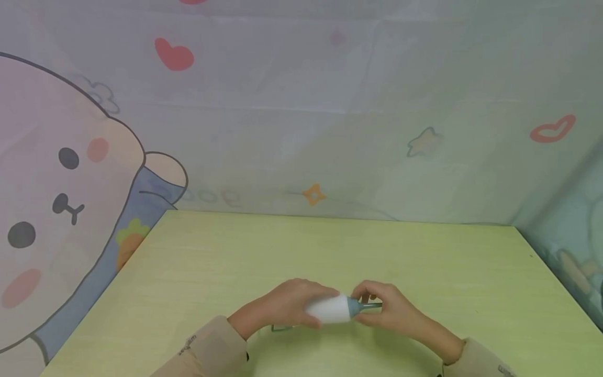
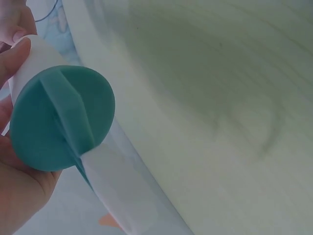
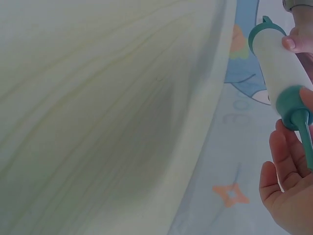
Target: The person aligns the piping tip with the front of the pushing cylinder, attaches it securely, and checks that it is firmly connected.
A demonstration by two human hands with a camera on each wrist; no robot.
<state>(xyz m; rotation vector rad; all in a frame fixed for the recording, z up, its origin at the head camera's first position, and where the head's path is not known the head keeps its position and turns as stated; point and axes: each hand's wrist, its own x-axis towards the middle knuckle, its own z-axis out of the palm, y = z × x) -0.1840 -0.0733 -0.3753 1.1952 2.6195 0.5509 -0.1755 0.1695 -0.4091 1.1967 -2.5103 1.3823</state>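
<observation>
A white cylindrical bottle (image 1: 330, 310) with teal ends lies nearly level above the table. My left hand (image 1: 292, 305) grips it round its white body. The teal nozzle cap (image 1: 353, 307), with a thin spout (image 3: 304, 134), points right toward my right hand (image 1: 398, 309). That hand's thumb and a fingertip pinch the cap from opposite sides, and the spout runs between its fingers toward the palm. On the other end sits a round teal base (image 2: 29, 125) crossed by a raised bar (image 2: 71, 110), seen in the left wrist view. The bottle's contents cannot be seen.
The pale yellow-green table (image 1: 330, 246) spreads beneath both hands. Behind it hangs a light fabric backdrop (image 1: 292, 131) printed with hearts, stars and a large cartoon bear on the left. Beige sleeves (image 1: 214, 343) cover both forearms.
</observation>
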